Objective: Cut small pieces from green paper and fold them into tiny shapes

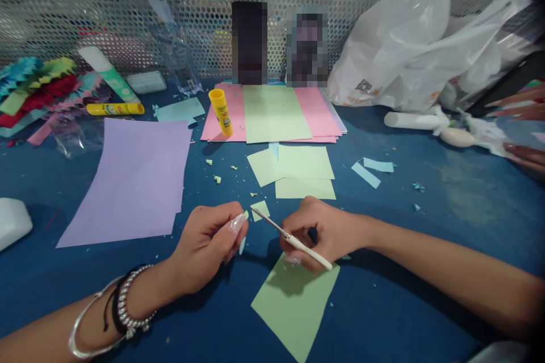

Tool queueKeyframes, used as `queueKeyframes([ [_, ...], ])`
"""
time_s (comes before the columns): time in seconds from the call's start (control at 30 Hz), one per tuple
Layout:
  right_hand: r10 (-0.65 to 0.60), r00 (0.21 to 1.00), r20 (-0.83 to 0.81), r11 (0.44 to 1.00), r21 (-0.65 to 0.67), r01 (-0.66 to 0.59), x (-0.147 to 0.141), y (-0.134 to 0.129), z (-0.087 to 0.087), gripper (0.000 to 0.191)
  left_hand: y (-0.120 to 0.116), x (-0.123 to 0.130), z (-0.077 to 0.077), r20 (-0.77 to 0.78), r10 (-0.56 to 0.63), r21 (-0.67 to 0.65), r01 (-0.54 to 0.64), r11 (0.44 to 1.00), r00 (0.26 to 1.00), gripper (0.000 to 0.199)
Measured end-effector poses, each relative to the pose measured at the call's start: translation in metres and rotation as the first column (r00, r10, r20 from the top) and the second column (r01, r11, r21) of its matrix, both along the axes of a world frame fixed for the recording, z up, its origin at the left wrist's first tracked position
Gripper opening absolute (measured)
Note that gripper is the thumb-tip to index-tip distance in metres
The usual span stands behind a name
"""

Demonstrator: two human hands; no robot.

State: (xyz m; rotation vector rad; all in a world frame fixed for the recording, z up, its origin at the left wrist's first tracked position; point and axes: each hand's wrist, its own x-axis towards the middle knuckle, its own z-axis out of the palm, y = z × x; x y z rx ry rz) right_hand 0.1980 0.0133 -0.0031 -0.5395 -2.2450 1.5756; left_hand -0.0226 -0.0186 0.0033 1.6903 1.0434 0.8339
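My left hand (pixel 217 238) is closed in a pinch, with a tiny bit of green paper showing at the fingertips. My right hand (pixel 317 232) holds white-handled scissors (pixel 304 249), whose tips point up and left toward my left hand without touching it. A small green paper square (pixel 260 211) lies just behind the scissor tips. Under my right hand, a larger green sheet (pixel 298 312) rests on the blue table. Several green paper pieces (pixel 304 163) lie overlapped farther back.
Purple sheets (pixel 136 181) lie at left. A yellow glue stick (pixel 221 113) stands by stacked pink paper (pixel 223 105). Blue strips (pixel 366 174) and plastic bags (pixel 395 45) are at right, beside another person's hands (pixel 525 102). A perforated metal panel (pixel 208 28) stands behind.
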Motion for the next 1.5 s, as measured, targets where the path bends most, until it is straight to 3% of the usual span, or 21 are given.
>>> queueKeyframes([
  [0.3,0.029,1.0,0.005,0.995,0.094,-0.029,0.001,0.0,-0.006,0.019,0.006,-0.002,0.004,-0.048,-0.185,0.11,0.189,0.976,0.982,0.035],
  [0.9,0.04,0.999,0.031,0.992,0.121,-0.043,0.002,0.001,-0.01,0.018,0.006,-0.001,0.007,0.016,-0.239,0.05,0.238,0.97,0.971,0.031],
  [1.17,0.069,0.996,0.062,0.993,0.092,-0.074,0.002,0.003,-0.01,0.022,0.006,0.002,0.006,0.023,-0.188,0.065,0.186,0.98,0.982,0.031],
  [1.5,0.015,0.999,0.05,0.999,0.04,-0.017,0.003,0.002,-0.012,0.019,0.003,0.001,0.008,-0.02,-0.147,0.094,0.148,0.984,0.989,0.027],
])
